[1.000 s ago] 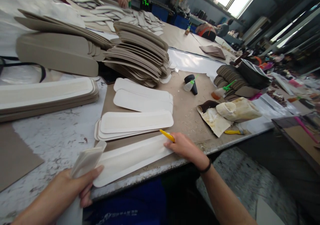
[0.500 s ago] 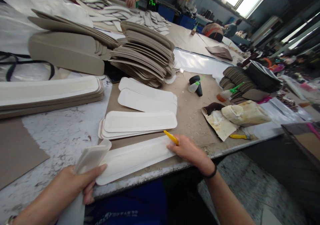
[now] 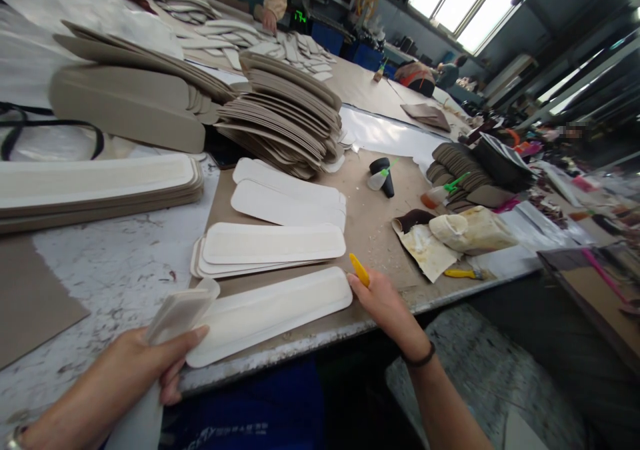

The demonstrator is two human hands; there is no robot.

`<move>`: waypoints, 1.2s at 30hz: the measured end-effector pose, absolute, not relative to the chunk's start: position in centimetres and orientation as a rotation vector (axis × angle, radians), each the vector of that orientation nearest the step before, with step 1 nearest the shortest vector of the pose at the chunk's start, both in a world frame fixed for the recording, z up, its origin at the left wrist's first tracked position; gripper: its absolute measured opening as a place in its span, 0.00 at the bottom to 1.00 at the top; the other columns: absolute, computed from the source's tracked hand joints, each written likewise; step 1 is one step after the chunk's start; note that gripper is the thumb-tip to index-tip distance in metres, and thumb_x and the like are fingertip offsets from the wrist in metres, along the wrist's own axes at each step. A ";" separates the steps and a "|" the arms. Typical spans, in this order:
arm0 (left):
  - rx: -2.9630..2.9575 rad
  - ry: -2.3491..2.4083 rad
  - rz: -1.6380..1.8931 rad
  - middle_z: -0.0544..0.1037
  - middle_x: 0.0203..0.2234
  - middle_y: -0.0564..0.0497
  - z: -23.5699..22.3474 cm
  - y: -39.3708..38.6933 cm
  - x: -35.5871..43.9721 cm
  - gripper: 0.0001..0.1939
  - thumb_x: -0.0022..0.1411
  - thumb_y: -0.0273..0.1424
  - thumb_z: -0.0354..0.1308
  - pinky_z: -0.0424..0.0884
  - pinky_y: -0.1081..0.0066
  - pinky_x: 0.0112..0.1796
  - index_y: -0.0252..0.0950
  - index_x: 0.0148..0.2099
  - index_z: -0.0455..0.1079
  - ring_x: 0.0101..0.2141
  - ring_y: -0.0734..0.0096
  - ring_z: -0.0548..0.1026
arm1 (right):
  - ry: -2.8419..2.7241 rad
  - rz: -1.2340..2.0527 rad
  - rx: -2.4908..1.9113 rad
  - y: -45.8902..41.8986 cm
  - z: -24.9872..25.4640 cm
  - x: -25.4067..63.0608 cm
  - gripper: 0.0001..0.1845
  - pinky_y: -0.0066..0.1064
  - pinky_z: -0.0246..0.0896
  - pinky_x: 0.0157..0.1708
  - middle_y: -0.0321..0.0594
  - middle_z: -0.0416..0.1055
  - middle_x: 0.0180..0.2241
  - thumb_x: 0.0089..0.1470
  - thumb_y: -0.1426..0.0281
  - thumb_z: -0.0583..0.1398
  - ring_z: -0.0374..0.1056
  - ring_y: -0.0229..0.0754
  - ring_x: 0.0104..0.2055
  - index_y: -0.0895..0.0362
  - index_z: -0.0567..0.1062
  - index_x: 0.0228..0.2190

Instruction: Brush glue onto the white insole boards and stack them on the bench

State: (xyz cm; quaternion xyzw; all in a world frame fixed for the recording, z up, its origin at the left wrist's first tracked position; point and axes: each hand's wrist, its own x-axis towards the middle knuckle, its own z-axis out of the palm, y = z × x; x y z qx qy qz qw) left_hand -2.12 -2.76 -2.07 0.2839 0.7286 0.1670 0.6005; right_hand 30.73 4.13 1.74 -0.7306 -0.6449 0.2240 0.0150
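Note:
My left hand (image 3: 150, 363) is closed around a folded bundle of thin white strips (image 3: 183, 307), whose long ends hang down past the wrist. Its thumb lies by the left end of a long white panel (image 3: 275, 317) with rounded corners and a cream strip along its middle. At the panel's right end my right hand (image 3: 377, 300) is closed on a yellow-handled tool (image 3: 359, 270); the tool's working end is hidden by the hand. Just behind lies a small pile of similar white panels (image 3: 275, 243), with plain white pieces (image 3: 290, 200) farther back.
Tall stacks of grey-brown panels (image 3: 285, 117) stand behind, with another stack (image 3: 100, 187) at left. To the right are a glue-stained container (image 3: 475, 230), a yellow-handled brush (image 3: 463, 273) and green-tipped bottles (image 3: 437, 197). Across the table is another person's hand (image 3: 270, 20).
My right hand has slid off the panel's right end and now sits just beside it, still holding the yellow-handled tool. My left hand keeps its hold. The view has shifted slightly.

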 end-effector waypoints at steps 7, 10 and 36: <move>0.475 1.488 0.584 0.64 0.06 0.54 0.1 -3.0 -2.2 0.27 0.40 0.48 0.68 0.63 0.73 0.23 0.38 0.08 0.60 0.15 0.72 0.64 | -1.531 1.419 -1.915 3.4 1.8 30.6 0.19 0.27 0.50 0.21 0.29 0.57 0.17 0.49 0.53 0.58 0.55 0.34 0.20 0.55 0.63 0.21; 0.331 1.388 0.685 0.61 0.05 0.56 1.3 -3.2 -2.2 0.26 0.35 0.44 0.72 0.62 0.75 0.21 0.37 0.09 0.60 0.13 0.77 0.61 | -1.279 1.603 -1.800 2.7 1.8 30.3 0.24 0.25 0.44 0.18 0.26 0.54 0.17 0.40 0.51 0.66 0.49 0.31 0.18 0.55 0.63 0.21; 0.587 1.583 0.839 0.60 0.07 0.58 2.6 6.0 -4.3 0.30 0.23 0.56 0.70 0.61 0.73 0.19 0.39 0.10 0.59 0.14 0.76 0.59 | -1.913 0.375 -2.088 10.6 3.2 31.3 0.18 0.31 0.51 0.26 0.39 0.67 0.20 0.59 0.60 0.52 0.63 0.42 0.24 0.55 0.67 0.22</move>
